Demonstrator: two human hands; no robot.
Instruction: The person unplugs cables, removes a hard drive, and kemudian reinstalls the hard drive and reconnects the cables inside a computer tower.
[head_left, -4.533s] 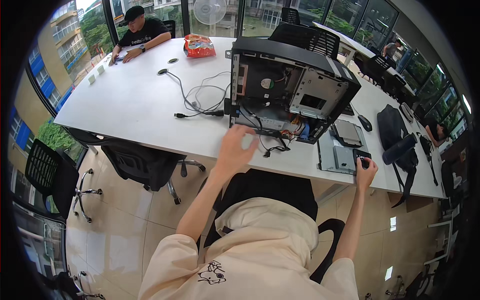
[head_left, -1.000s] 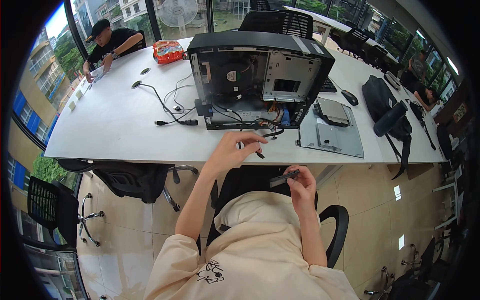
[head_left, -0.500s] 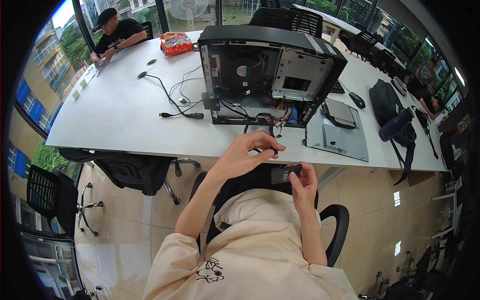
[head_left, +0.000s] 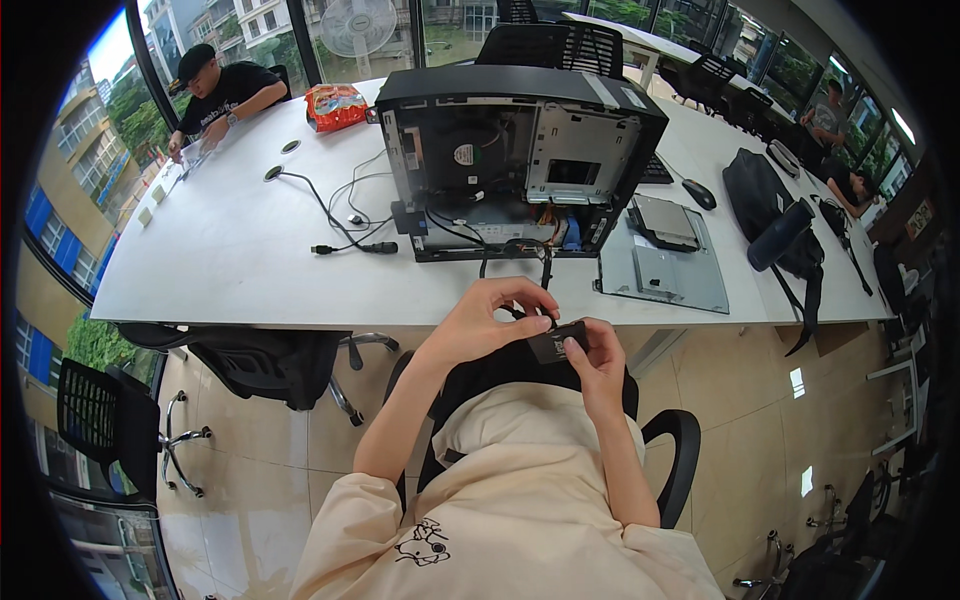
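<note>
Here — left hand (head_left: 480,322) pinch-tight on one cable (head_left: 547,268), right hand (head_left: 601,365) pinch-tight on one drive (head_left: 551,345).

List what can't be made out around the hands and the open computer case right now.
All in the head view:
- End of the black cable: hidden by the left hand; whether it meets the flat black box is unclear.
- The box's right end: covered by the right hand.
- The box's print: too small.
- Far side of the computer case: turned away.
</note>
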